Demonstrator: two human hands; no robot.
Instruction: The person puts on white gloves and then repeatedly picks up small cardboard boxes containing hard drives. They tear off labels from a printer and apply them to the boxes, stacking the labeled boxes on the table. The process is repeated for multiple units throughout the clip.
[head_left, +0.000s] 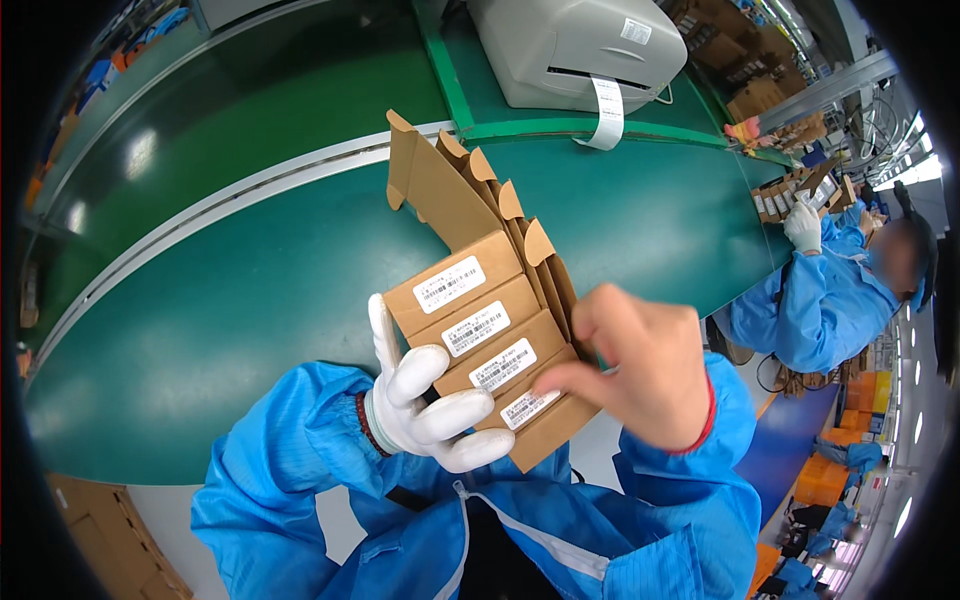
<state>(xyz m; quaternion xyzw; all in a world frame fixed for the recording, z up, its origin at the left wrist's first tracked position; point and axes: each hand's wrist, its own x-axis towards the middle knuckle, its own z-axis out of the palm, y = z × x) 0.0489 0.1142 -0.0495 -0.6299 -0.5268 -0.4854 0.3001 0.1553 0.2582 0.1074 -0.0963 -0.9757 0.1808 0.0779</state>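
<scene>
Several brown cardboard boxes (457,255) stand side by side, tilted toward me, each with a white printed label on its front. Their lids and flaps (455,195) rise open behind them. My left hand (435,410), in a white glove, rests against the lower left of the row with its fingers spread; one digit points up along the left edge. My bare right hand (650,370) is at the right end. Its thumb presses on the label (527,408) of the nearest box, partly covering it, while the other fingers curl inward. Nothing shows in that hand.
A grey label printer (580,50) stands beyond the green table (250,330), a paper strip (607,112) hanging from its slot. A metal rail (220,200) crosses at left. On the right, a person in blue (810,305) handles similar boxes (775,200). Flat cardboard (110,540) lies lower left.
</scene>
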